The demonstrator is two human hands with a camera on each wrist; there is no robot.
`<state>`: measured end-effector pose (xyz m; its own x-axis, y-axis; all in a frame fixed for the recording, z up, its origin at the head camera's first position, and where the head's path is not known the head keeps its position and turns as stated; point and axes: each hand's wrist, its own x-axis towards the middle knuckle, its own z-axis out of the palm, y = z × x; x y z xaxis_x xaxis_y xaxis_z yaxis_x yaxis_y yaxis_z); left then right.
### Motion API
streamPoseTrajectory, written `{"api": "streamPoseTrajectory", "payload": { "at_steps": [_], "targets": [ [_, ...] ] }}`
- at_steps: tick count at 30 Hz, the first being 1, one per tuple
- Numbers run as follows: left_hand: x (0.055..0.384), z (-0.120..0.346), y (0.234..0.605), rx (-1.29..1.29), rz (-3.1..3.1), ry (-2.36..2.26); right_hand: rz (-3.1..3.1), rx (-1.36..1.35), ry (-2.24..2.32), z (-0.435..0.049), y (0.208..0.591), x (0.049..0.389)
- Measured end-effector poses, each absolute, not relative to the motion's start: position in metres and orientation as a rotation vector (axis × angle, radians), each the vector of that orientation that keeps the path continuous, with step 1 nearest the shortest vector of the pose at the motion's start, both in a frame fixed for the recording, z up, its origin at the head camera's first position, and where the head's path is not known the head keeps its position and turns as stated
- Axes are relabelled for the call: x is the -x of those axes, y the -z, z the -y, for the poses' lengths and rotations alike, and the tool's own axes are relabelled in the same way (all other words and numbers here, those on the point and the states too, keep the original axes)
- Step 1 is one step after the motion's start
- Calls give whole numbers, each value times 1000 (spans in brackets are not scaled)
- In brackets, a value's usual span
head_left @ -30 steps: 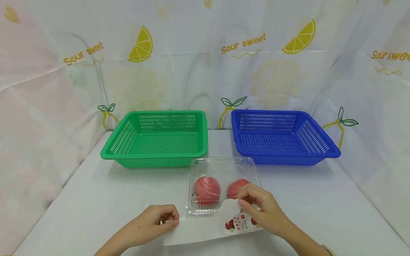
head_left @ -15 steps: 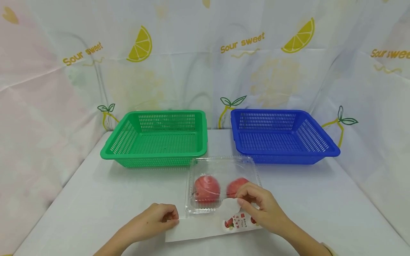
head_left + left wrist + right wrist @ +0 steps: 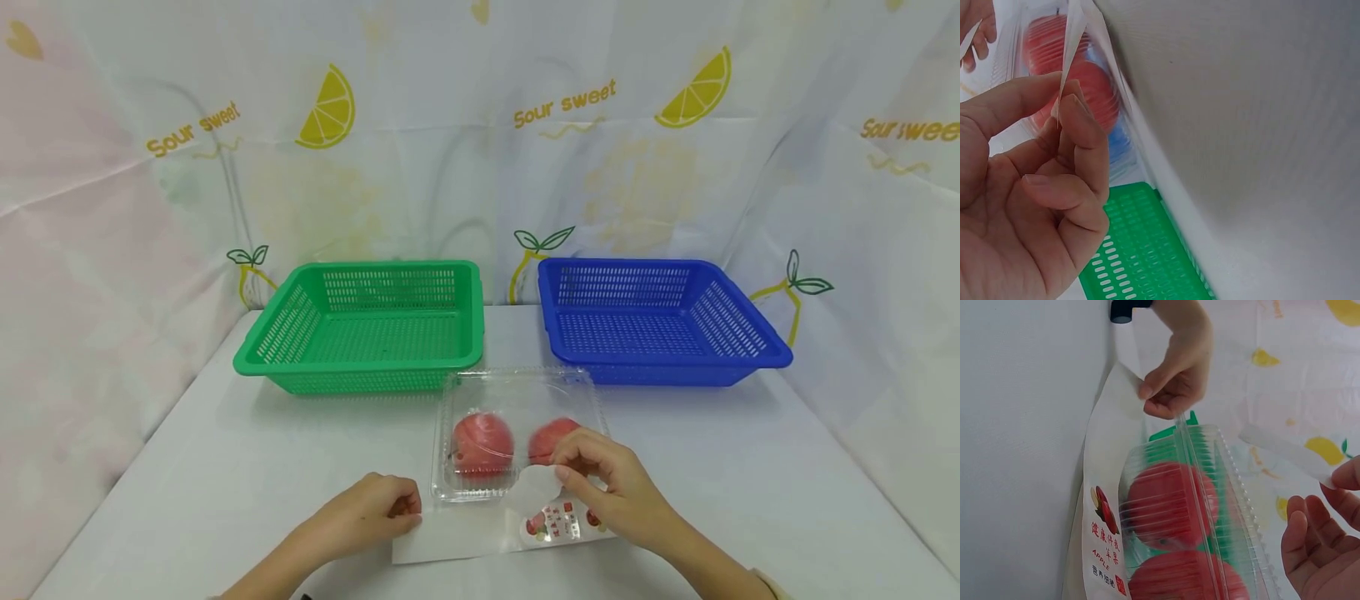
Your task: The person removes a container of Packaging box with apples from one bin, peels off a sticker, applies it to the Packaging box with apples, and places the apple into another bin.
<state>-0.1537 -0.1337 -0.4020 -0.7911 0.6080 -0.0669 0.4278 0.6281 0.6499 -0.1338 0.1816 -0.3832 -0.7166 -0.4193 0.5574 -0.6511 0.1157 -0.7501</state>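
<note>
A clear plastic clamshell box lies near the table's middle. Two red apples show through its lid. In front of it my left hand pinches the left end of a white label sheet; the left wrist view shows the paper's corner between thumb and finger. Printed red apples and writing mark the sheet's right part. My right hand pinches a white sticker with a rounded edge, which looks like a thin strip in the right wrist view. The right hand covers part of one apple and of the sheet.
Behind the box, a green basket stands at the left and a blue basket at the right. A white patterned cloth hangs behind the table. The black wrist camera shows on the left wrist.
My left hand has shifted slightly up in the view, and the sheet's left end has moved a little right and up. My right hand has stayed nearly still with the sticker.
</note>
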Motion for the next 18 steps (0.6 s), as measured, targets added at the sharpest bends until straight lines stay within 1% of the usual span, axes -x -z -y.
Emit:
{"api": "streamPoseTrajectory", "payload": {
  "at_steps": [8, 18],
  "targets": [
    [153, 126, 401, -794, -2659, -753, 2167, -1076, -1624, -182, 386, 134],
    [153, 125, 401, -814, -2648, -683, 2162, -1076, -1619, -182, 386, 134]
  ]
}}
